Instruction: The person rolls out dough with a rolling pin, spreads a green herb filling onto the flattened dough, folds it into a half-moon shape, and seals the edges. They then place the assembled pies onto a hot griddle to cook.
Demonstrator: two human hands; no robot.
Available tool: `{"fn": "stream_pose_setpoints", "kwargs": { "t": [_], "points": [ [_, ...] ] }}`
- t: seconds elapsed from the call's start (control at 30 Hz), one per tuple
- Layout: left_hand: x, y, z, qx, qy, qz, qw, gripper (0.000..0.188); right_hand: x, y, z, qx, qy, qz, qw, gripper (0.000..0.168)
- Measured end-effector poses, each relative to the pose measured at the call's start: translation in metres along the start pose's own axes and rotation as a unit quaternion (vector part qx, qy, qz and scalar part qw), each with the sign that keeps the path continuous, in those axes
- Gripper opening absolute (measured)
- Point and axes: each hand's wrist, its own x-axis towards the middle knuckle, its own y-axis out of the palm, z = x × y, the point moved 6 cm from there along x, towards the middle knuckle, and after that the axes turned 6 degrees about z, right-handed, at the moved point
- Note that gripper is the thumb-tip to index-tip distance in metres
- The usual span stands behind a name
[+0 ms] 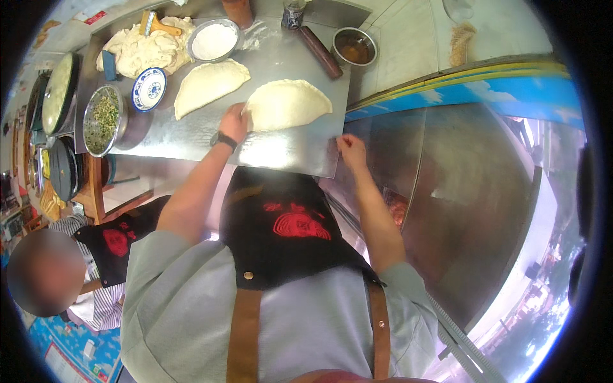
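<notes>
A half-moon piece of folded dough [288, 106] lies on the steel worktop [191, 139] before me. My left hand [233, 123], with a dark band at the wrist, grips its left corner between the fingertips. My right hand [352, 149] is just past the worktop's right edge, fingers curled together and nothing visible in them. Left of the gripped piece lies a second half-moon of dough [211, 86], apart from my hand. A blue-and-white plate [149, 89] and a perforated metal bowl [119, 129] of chopped green-and-pale filling [104, 112] stand farther left.
At the back are a dough mass [143, 52] with a wooden-handled brush [160, 26], a flour bowl [214, 41], a dark rolling pin [320, 51] and a bowl of brown liquid [354, 47]. Round griddles [60, 93] stand left. A person in an apron [115, 239] is behind on the left.
</notes>
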Motion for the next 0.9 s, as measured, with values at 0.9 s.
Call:
{"fn": "stream_pose_setpoints", "kwargs": {
  "t": [0.9],
  "points": [
    [0.178,0.094,-0.017,0.002,0.089,0.342,0.935,0.011,0.201,0.088,0.162,-0.081,-0.008,0.282,0.956,0.027]
  ]
}}
